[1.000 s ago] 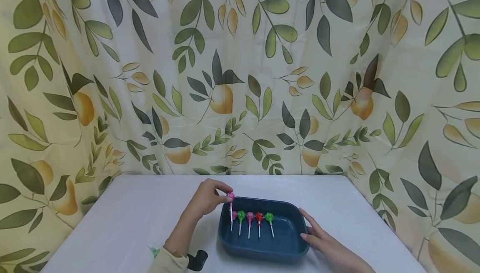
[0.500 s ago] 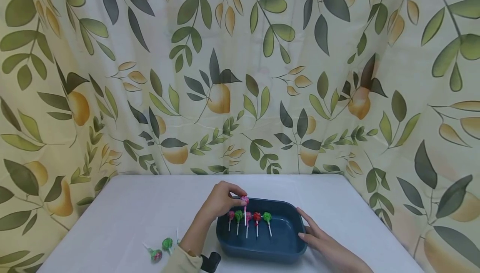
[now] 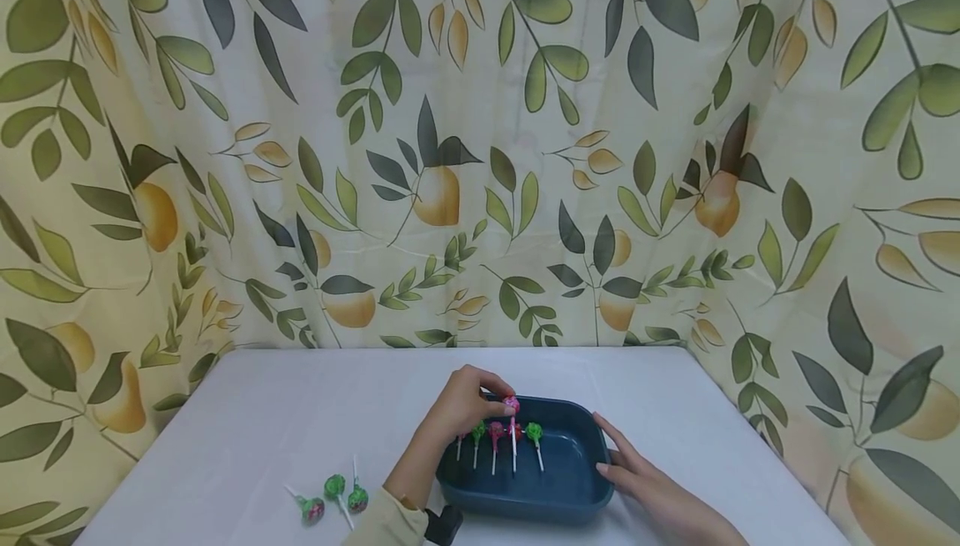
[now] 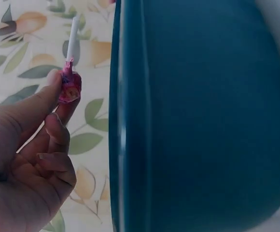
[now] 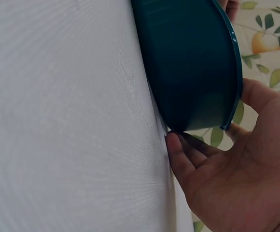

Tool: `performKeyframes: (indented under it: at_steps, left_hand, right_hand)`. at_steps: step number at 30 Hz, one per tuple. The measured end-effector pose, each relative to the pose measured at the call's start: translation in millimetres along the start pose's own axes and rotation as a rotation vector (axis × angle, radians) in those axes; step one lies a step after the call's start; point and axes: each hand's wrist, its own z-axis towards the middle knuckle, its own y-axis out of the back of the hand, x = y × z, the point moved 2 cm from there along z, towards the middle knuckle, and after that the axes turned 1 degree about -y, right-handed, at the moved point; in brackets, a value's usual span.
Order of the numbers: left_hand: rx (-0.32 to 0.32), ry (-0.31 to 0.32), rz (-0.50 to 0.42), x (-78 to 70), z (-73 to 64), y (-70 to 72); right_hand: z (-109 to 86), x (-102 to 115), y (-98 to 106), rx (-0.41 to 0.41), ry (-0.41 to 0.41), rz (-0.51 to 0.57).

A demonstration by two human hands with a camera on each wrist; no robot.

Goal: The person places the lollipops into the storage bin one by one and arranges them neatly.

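My left hand [image 3: 467, 403] pinches a pink-wrapped lollipop [image 3: 512, 406] by its head, stick pointing down, over the back part of a dark blue container [image 3: 577, 463]. In the left wrist view, thumb and finger hold that lollipop [image 4: 71, 88] beside the container wall [image 4: 212, 116]. Inside the container a row of lollipops lies with sticks toward me: a green one [image 3: 478, 431], a pink one [image 3: 495, 432] and a green one [image 3: 534, 431]. A red one is partly hidden behind the held lollipop; the leftmost shows mainly its stick. My right hand [image 3: 633, 469] grips the container's right end.
On the white table [image 3: 255, 429], left of the container, lie a green-and-red lollipop [image 3: 311, 511] and two green ones, one nearer [image 3: 335, 488] and one beside my sleeve [image 3: 357, 498]. A leaf-patterned curtain [image 3: 465, 154] hangs behind the table.
My left hand has carried the pink lollipop rightward along the row, from its left end to in front of the red one. Lollipops on the table came into view; the right hand stays at the container.
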Motion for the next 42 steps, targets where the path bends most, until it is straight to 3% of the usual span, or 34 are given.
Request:
performKeyframes:
  at_steps: [18,27,35,42]
  left_hand:
    - [0.002,-0.026,-0.008,-11.3,13.4,-46.0]
    - [-0.007,0.021,0.004,-12.4,16.6,-56.6]
    - [-0.02,-0.006,-0.002,-11.6,19.5,-66.8]
    - [-0.037,0.013,0.011,-7.4,23.1,-73.5]
  right_hand:
    - [-2.1,-0.6,0.5,-0.005,-0.024,-0.029]
    - [-1.7,3.1,-4.3,0.011,0.003,-0.032]
    - [-5.6,2.8,-2.2,0.027,0.034,-0.04]
    - [-5.3,4.4,-1.6,0.02,0.027,-0.041]
